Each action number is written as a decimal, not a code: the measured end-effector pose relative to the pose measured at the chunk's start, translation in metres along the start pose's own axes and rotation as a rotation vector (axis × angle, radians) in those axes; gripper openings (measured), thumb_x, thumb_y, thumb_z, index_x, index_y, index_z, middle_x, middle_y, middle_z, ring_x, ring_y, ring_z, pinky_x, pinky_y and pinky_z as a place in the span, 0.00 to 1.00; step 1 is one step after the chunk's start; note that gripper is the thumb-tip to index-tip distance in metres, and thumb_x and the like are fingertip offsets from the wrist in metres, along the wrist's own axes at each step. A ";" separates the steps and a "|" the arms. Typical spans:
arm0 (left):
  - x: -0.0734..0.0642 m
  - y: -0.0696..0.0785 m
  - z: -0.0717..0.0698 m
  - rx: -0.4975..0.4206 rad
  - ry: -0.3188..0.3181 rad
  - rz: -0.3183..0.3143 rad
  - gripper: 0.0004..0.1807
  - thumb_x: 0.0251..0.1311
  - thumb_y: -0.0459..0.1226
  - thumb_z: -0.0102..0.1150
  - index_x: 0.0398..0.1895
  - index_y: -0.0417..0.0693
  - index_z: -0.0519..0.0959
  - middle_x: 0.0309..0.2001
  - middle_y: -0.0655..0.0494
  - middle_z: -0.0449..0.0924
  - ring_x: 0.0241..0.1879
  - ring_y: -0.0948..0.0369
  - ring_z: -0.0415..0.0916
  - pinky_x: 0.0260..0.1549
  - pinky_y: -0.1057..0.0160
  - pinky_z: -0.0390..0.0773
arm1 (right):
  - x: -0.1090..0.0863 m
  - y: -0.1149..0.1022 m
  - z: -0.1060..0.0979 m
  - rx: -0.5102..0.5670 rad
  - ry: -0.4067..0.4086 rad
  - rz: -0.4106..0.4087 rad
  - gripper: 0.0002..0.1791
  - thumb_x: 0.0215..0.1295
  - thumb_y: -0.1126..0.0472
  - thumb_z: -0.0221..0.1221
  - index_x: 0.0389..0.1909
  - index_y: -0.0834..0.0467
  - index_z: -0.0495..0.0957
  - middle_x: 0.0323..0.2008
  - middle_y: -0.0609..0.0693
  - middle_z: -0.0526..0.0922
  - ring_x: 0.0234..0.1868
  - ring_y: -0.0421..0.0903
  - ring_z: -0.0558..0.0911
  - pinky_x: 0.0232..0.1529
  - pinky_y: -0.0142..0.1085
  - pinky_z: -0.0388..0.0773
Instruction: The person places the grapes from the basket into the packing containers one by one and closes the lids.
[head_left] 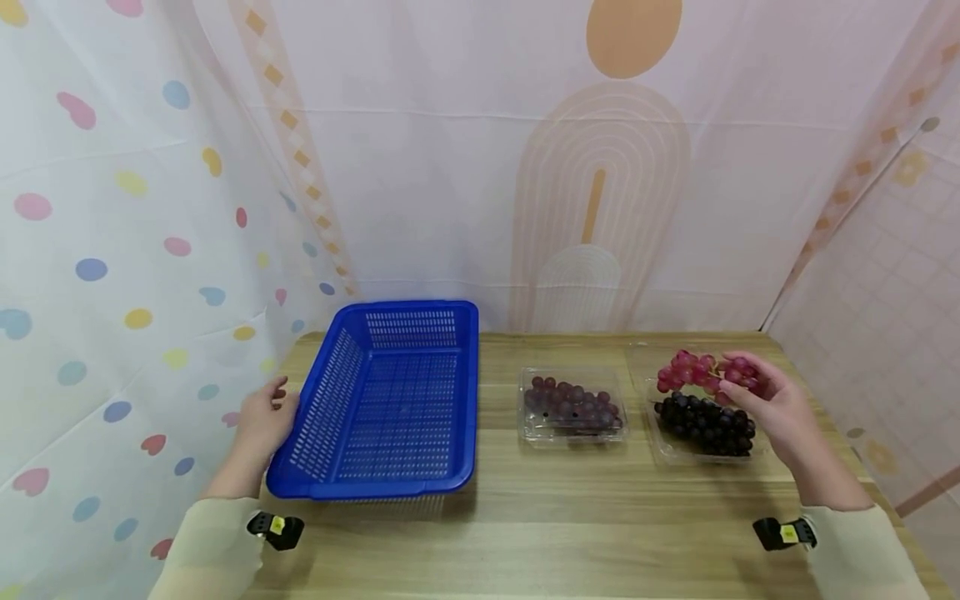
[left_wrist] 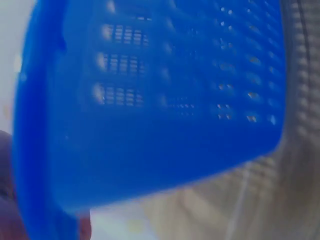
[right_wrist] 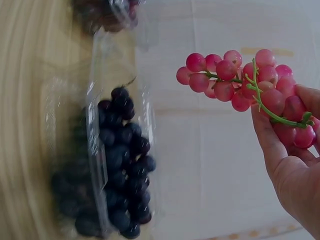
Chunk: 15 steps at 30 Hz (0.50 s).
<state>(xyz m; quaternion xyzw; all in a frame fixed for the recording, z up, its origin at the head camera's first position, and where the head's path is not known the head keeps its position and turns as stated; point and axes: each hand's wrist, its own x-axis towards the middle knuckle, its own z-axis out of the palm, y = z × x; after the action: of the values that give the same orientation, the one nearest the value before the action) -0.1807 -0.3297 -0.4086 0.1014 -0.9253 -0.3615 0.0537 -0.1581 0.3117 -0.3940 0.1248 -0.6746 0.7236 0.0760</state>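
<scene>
In the head view my right hand (head_left: 776, 404) pinches a bunch of pink-red grapes (head_left: 686, 372) over an uncovered clear plastic box (head_left: 663, 454). Dark grapes (head_left: 705, 427) lie in that box. The right wrist view shows the pink-red grapes (right_wrist: 235, 80) with their green stem, between the thumb and fingers. My left hand (head_left: 264, 421) is at the left rim of a blue plastic basket (head_left: 476, 400), its fingers loosely bent beside the rim. In the left wrist view the blue basket (left_wrist: 150, 150) partly hides that hand.
A closed clear box (head_left: 534, 433) with reddish-purple grapes (head_left: 573, 407) stands between the basket and the box of dark grapes. All rest on a wooden table (head_left: 570, 533). Patterned curtains (head_left: 435, 167) hang behind and at both sides.
</scene>
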 end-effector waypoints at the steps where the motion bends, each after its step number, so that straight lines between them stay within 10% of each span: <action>1: 0.000 0.005 0.001 0.026 0.046 0.027 0.29 0.71 0.41 0.39 0.69 0.30 0.55 0.58 0.26 0.63 0.56 0.35 0.65 0.53 0.40 0.66 | -0.002 0.001 -0.002 -0.025 0.007 0.008 0.22 0.64 0.75 0.53 0.52 0.48 0.77 0.39 0.42 0.80 0.34 0.36 0.81 0.34 0.27 0.80; 8: -0.008 0.052 0.024 -0.012 0.241 0.216 0.26 0.66 0.34 0.48 0.66 0.34 0.63 0.55 0.31 0.66 0.54 0.38 0.65 0.52 0.40 0.66 | -0.007 0.009 -0.014 -0.140 0.018 0.055 0.22 0.64 0.72 0.55 0.50 0.43 0.77 0.37 0.38 0.81 0.32 0.35 0.82 0.33 0.24 0.79; 15: -0.022 0.107 0.067 -0.081 0.201 0.469 0.24 0.62 0.32 0.54 0.62 0.38 0.69 0.54 0.37 0.70 0.53 0.44 0.69 0.51 0.45 0.69 | -0.010 0.014 -0.017 -0.185 0.007 0.081 0.20 0.65 0.70 0.56 0.51 0.43 0.76 0.37 0.37 0.80 0.32 0.34 0.83 0.34 0.25 0.79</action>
<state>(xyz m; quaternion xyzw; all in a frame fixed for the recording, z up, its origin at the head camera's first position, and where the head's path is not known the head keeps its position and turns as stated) -0.1866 -0.2039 -0.3861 -0.0828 -0.8983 -0.3641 0.2318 -0.1533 0.3277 -0.4115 0.0875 -0.7427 0.6612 0.0603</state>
